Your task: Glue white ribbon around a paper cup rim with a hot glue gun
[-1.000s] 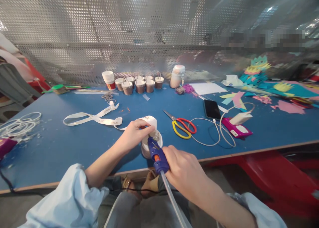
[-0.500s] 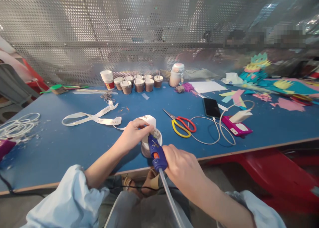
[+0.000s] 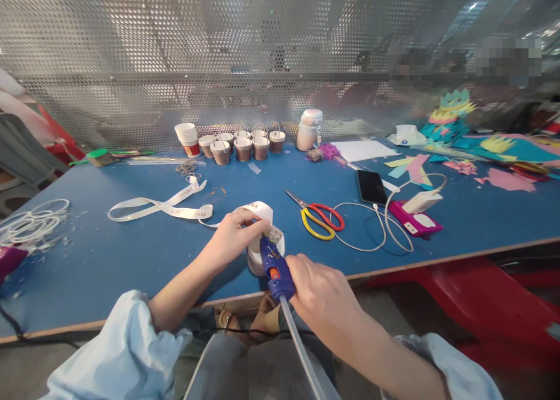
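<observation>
My right hand (image 3: 321, 292) is closed round a blue glue gun (image 3: 275, 267) with a clear glue stick trailing from its back. The gun's nozzle points into a small white cup (image 3: 262, 253) near the front edge of the blue table (image 3: 109, 254). My left hand (image 3: 234, 234) pinches the cup's rim together with the end of a white printed ribbon (image 3: 175, 209). That ribbon loops over the cup and runs left across the table.
Red and yellow scissors (image 3: 319, 218), a black phone (image 3: 371, 187), a white cable and a charger on a magenta box (image 3: 415, 222) lie right of the cup. Several brown cups (image 3: 242, 145), a stack of paper cups, a jar stand at the back. Coloured paper cutouts far right, wire rings far left.
Almost nothing moved: both hands stay on the cup and the glue gun, with only a slight shift of the view.
</observation>
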`<state>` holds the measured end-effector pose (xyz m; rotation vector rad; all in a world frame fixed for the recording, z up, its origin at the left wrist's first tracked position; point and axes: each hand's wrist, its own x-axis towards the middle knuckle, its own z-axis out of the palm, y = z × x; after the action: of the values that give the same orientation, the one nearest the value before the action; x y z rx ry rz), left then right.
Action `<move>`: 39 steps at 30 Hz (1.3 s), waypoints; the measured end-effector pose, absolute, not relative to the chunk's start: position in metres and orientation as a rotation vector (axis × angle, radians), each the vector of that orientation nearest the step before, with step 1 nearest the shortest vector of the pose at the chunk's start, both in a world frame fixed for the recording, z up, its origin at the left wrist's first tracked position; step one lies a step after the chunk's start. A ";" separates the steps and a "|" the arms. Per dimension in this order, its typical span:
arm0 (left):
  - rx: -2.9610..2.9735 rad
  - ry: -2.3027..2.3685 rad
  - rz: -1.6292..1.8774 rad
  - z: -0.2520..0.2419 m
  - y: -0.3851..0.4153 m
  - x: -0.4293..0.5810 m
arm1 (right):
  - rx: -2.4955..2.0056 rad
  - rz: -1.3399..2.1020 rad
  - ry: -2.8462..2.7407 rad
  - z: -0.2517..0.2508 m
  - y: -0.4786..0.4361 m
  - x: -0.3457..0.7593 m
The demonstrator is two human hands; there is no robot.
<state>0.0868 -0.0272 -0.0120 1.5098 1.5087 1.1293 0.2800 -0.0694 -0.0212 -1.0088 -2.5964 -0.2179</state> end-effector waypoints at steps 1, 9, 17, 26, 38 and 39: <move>1.505 1.508 1.127 -0.012 -0.027 0.087 | -1.018 -0.197 -2.586 -0.021 -0.070 0.281; 1.508 1.496 1.109 -0.013 -0.028 0.087 | -1.011 0.063 -2.576 -0.021 -0.071 0.282; 1.450 1.503 1.116 -0.013 -0.030 0.086 | -0.962 0.084 -2.571 -0.030 -0.064 0.278; 1.483 1.524 1.130 -0.013 -0.030 0.088 | -1.007 0.038 -2.617 -0.032 -0.066 0.279; 1.491 1.531 1.118 -0.020 -0.032 0.088 | -0.956 0.011 -2.544 -0.028 -0.075 0.282; 1.490 1.530 1.117 -0.020 -0.033 0.088 | -0.945 0.016 -2.550 -0.029 -0.074 0.281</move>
<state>0.0879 -0.0326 -0.0205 1.4904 1.5296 1.1173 0.2813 -0.0743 -0.0287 -0.9448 -2.5499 0.0163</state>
